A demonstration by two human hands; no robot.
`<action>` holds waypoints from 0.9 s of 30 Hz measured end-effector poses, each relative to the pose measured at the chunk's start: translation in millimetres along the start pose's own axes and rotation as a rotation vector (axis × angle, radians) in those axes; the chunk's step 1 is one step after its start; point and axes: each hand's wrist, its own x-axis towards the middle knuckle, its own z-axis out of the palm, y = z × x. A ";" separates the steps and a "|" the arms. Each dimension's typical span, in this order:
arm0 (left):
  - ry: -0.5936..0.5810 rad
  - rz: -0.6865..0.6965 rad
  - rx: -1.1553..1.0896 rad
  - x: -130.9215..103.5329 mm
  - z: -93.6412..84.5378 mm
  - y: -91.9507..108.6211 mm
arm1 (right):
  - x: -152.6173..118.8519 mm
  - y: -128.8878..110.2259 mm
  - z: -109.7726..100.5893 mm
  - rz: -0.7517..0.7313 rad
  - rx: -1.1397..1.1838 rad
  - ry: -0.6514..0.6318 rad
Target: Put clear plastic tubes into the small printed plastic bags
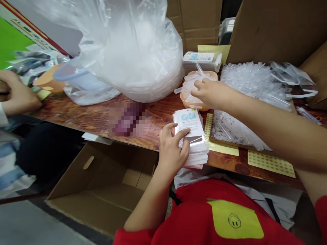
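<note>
My left hand [175, 144] rests on a stack of clear plastic packets with printed cards [190, 127] at the table's front edge. Its fingers are spread, with the index finger stretched over the top card. Farther back, my right hand [208, 91] reaches into an orange bowl [195, 106] of translucent white plastic pieces [189, 85]. The right fingers are bent and somewhat apart, their tips touching the pieces; nothing shows clearly between them. A clear tube [199, 69] sticks up from the bowl's far side.
Right of the bowl, a shallow box [237, 144] holds many clear tubes [250, 81]. Dotted yellow sticker sheets [270, 164] lie along the front edge. A large plastic bag [133, 58] stands at the back left. Below is a cardboard box [102, 190]. Another person's hand [19, 92] is far left.
</note>
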 end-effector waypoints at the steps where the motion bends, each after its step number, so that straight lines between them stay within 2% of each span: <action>1: -0.012 -0.032 -0.030 -0.2 -0.7 1.5 | 10.1 -1.4 2.9 0.007 -0.017 -0.030; 5: -0.013 -0.117 -0.127 3.3 -4.9 3.7 | 35.3 1.9 15.6 -0.031 -0.073 -0.129; 9: 0.097 -0.054 -0.170 11.7 -7.3 5.1 | 36.8 11.2 19.0 -0.115 -0.093 -0.028; 12: 0.136 -0.063 -0.224 17.0 -8.4 8.7 | 9.4 10.2 9.5 -0.153 -0.042 0.200; 15: 0.117 -0.191 -0.338 19.6 -9.2 12.1 | -46.2 -8.1 -0.2 -0.203 0.123 0.581; 16: 0.111 -0.246 -0.378 19.9 -9.2 12.7 | -67.4 -17.4 -1.0 -0.249 0.204 0.714; 17: 0.109 -0.297 -0.416 19.9 -9.0 13.0 | -87.8 -27.3 -0.3 -0.324 0.277 0.795; 19: 0.107 -0.371 -0.491 19.4 -8.1 13.4 | -120.8 -46.1 5.0 -0.494 0.317 0.839; 21: 0.106 -0.409 -0.552 17.7 -6.7 14.7 | -138.7 -59.8 13.2 -0.606 0.282 0.825; 24: 0.101 -0.417 -0.599 13.7 -4.4 19.6 | -138.3 -68.8 24.7 -0.618 0.218 0.807; 27: 0.081 -0.396 -0.646 11.2 -3.3 26.4 | -122.3 -70.5 32.4 -0.527 0.154 0.807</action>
